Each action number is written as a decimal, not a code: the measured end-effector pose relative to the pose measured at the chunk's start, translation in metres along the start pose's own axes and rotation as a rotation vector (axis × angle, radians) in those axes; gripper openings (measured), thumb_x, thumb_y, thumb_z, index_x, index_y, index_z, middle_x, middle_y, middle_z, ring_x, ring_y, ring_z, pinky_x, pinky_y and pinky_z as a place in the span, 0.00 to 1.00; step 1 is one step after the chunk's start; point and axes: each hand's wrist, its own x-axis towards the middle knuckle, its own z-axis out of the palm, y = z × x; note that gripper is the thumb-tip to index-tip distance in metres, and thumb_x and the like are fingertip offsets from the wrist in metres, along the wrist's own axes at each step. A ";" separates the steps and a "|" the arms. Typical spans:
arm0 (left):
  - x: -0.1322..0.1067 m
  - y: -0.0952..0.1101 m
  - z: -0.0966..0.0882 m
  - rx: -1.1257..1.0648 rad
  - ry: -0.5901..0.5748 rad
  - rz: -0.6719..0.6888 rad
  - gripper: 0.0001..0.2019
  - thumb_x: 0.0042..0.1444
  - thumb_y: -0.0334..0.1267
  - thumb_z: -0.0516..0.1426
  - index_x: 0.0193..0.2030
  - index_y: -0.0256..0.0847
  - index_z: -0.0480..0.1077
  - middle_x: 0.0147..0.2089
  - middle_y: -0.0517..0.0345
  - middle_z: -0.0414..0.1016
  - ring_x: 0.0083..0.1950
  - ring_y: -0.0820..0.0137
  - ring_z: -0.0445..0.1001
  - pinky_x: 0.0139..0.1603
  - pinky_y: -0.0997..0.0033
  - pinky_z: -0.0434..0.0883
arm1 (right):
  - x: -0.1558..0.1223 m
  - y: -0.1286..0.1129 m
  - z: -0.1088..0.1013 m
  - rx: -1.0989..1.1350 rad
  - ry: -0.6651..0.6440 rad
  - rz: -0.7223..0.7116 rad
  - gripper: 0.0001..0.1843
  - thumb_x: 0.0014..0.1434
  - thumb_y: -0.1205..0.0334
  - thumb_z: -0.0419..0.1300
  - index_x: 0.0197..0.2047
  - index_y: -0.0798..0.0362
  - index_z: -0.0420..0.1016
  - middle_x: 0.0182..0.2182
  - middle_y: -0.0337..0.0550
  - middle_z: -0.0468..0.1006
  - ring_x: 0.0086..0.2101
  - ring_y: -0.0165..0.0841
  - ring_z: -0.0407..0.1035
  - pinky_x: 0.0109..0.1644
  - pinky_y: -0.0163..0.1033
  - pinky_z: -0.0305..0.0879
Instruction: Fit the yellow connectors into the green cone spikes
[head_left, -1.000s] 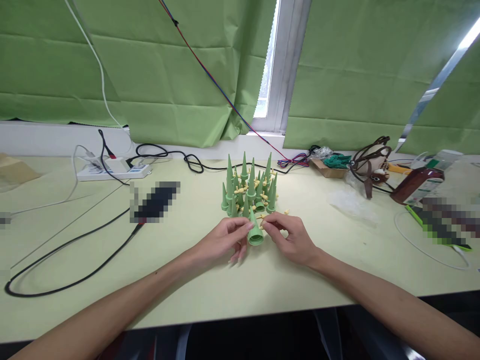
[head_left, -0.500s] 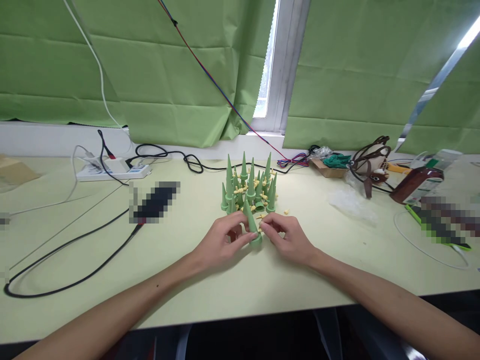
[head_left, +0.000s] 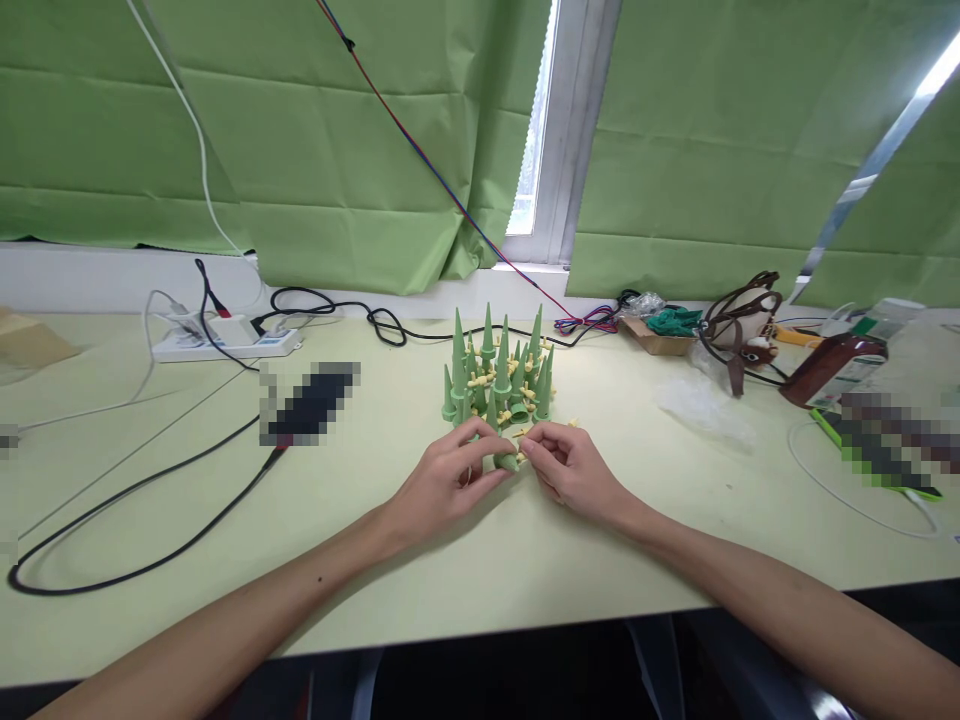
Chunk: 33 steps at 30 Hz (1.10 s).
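My left hand [head_left: 455, 475] is closed around a green watering spike [head_left: 507, 462], a hollow-looking plastic cone now tipped over, its far part hidden by my fingers. Close on its right, my right hand [head_left: 574, 468] pinches a small yellow valve [head_left: 523, 456] against the spike's side; the fingertips cover most of it. Just beyond both hands stands a cluster of green spikes [head_left: 502, 365], mostly upright with points up. Several yellow valves [head_left: 480, 380] show among them, some apparently fitted to their sides. A loose yellow piece [head_left: 574, 423] lies behind my right hand.
A power strip [head_left: 225, 343] with cables sits at the back left, near a blurred dark device [head_left: 311, 403]. To the right are clear plastic bags [head_left: 705, 405], a small carton [head_left: 660, 340], a brown bottle [head_left: 836, 370] and a green-edged device [head_left: 877, 455].
The spike in my left hand has tipped from nearly upright to lying over. My right hand has shifted slightly, staying beside it with the yellow valve.
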 end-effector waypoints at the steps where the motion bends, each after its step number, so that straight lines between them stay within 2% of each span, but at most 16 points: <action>1: 0.000 0.001 0.000 -0.016 0.005 -0.038 0.09 0.64 0.37 0.56 0.50 0.43 0.71 0.45 0.54 0.68 0.28 0.78 0.66 0.30 0.75 0.67 | 0.000 0.001 0.000 0.002 0.014 -0.003 0.18 0.67 0.47 0.55 0.33 0.53 0.70 0.16 0.30 0.59 0.16 0.25 0.53 0.20 0.33 0.50; 4: 0.002 0.005 -0.001 -0.077 0.029 -0.179 0.10 0.62 0.40 0.58 0.49 0.42 0.67 0.42 0.57 0.69 0.28 0.77 0.66 0.28 0.76 0.66 | 0.000 0.002 -0.001 0.000 0.074 -0.036 0.18 0.67 0.48 0.56 0.33 0.53 0.69 0.17 0.30 0.61 0.17 0.24 0.53 0.21 0.32 0.51; 7: 0.005 0.007 -0.003 -0.171 0.039 -0.329 0.12 0.62 0.46 0.58 0.44 0.41 0.65 0.31 0.63 0.67 0.24 0.77 0.64 0.25 0.76 0.62 | 0.001 0.002 -0.001 0.013 0.134 -0.070 0.16 0.67 0.50 0.57 0.33 0.53 0.69 0.17 0.31 0.61 0.18 0.24 0.54 0.20 0.32 0.51; 11: 0.009 0.007 -0.003 -0.340 -0.062 -0.449 0.20 0.64 0.53 0.53 0.32 0.38 0.67 0.22 0.64 0.62 0.22 0.77 0.61 0.23 0.76 0.59 | -0.001 0.001 -0.002 0.007 0.159 -0.111 0.15 0.67 0.51 0.57 0.35 0.53 0.70 0.18 0.31 0.61 0.17 0.24 0.55 0.20 0.32 0.53; 14: 0.009 0.006 0.001 -0.501 -0.148 -0.513 0.25 0.66 0.57 0.49 0.27 0.37 0.66 0.17 0.64 0.59 0.18 0.77 0.58 0.21 0.76 0.56 | -0.002 0.001 -0.002 -0.072 0.144 -0.155 0.14 0.68 0.53 0.56 0.36 0.53 0.71 0.19 0.33 0.64 0.18 0.25 0.57 0.22 0.32 0.55; 17: 0.007 0.004 0.003 -0.609 -0.188 -0.521 0.26 0.65 0.59 0.50 0.25 0.38 0.63 0.16 0.63 0.61 0.17 0.77 0.59 0.20 0.75 0.58 | -0.004 0.001 -0.002 -0.135 0.121 -0.186 0.13 0.68 0.54 0.55 0.37 0.53 0.72 0.20 0.34 0.66 0.19 0.25 0.58 0.23 0.33 0.56; 21: 0.005 0.003 0.001 -0.608 -0.184 -0.526 0.24 0.63 0.58 0.53 0.28 0.38 0.65 0.17 0.63 0.62 0.18 0.77 0.60 0.21 0.75 0.59 | -0.004 0.003 -0.002 -0.159 0.109 -0.209 0.11 0.68 0.55 0.55 0.38 0.53 0.72 0.21 0.34 0.66 0.20 0.25 0.58 0.24 0.33 0.56; 26: 0.006 0.007 -0.001 -0.482 -0.131 -0.497 0.21 0.61 0.56 0.56 0.33 0.36 0.69 0.19 0.65 0.60 0.20 0.77 0.58 0.22 0.76 0.56 | -0.004 0.002 -0.002 -0.170 0.103 -0.211 0.12 0.68 0.55 0.55 0.36 0.52 0.71 0.20 0.33 0.65 0.20 0.26 0.57 0.24 0.33 0.56; 33: 0.005 0.010 0.001 -0.238 -0.013 -0.324 0.16 0.60 0.50 0.59 0.34 0.37 0.70 0.28 0.61 0.64 0.27 0.75 0.62 0.27 0.75 0.62 | -0.006 0.000 -0.002 -0.146 0.085 -0.205 0.13 0.68 0.54 0.54 0.35 0.52 0.70 0.19 0.33 0.63 0.19 0.26 0.56 0.24 0.33 0.54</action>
